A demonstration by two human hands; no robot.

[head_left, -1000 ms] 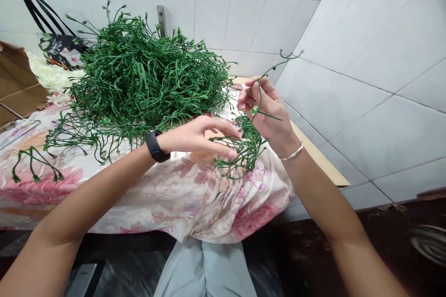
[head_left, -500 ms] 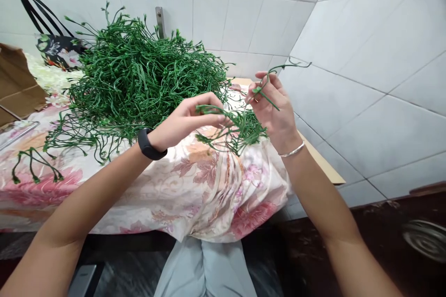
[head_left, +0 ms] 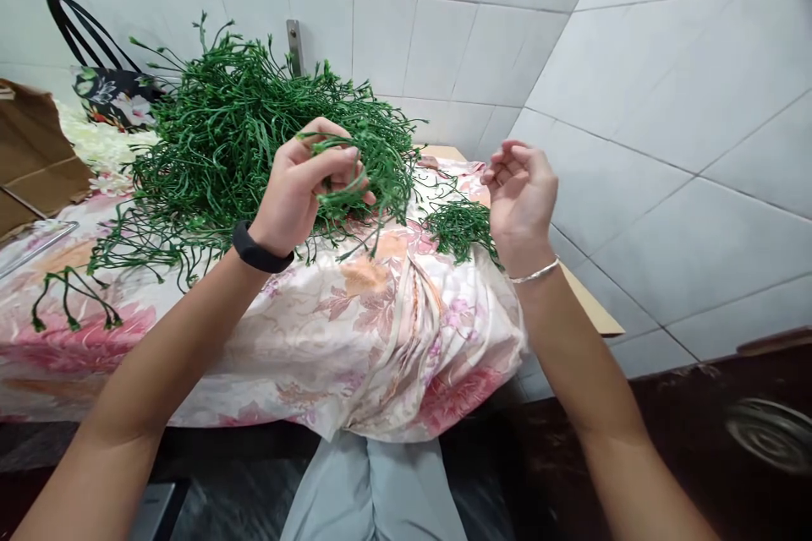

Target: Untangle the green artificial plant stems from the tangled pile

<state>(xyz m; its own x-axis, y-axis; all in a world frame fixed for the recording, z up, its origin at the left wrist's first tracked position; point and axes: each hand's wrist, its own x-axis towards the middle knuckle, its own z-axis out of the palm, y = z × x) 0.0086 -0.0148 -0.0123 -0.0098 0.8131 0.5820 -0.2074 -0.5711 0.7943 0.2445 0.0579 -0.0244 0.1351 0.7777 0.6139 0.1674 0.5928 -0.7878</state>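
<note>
on a table covered with a flowered cloth [head_left: 304, 330], a large heap of green stems [head_left: 216, 127] stands near the tiled wall [head_left: 406, 34]. the left hand [head_left: 292, 186], with a black wristband [head_left: 260, 252] at its wrist, is closed around a bunch of thin green stems [head_left: 346, 197], pinched between thumb and fingers; it is in front of the heap's right half, and the stem ends stick out past the fingertips. the right hand [head_left: 523, 194], wearing a silvery bracelet [head_left: 538, 272], is raised apart from the left, fingers loosely curled; i cannot tell whether anything small sits in them. just beside it, on the cloth, lies a small pile of stems [head_left: 460, 226]. a few loose stems [head_left: 73, 296] lie at the front left. behind them are white flowers [head_left: 82, 135], a cardboard box [head_left: 38, 152] and a flowered black bag [head_left: 114, 95].
</note>
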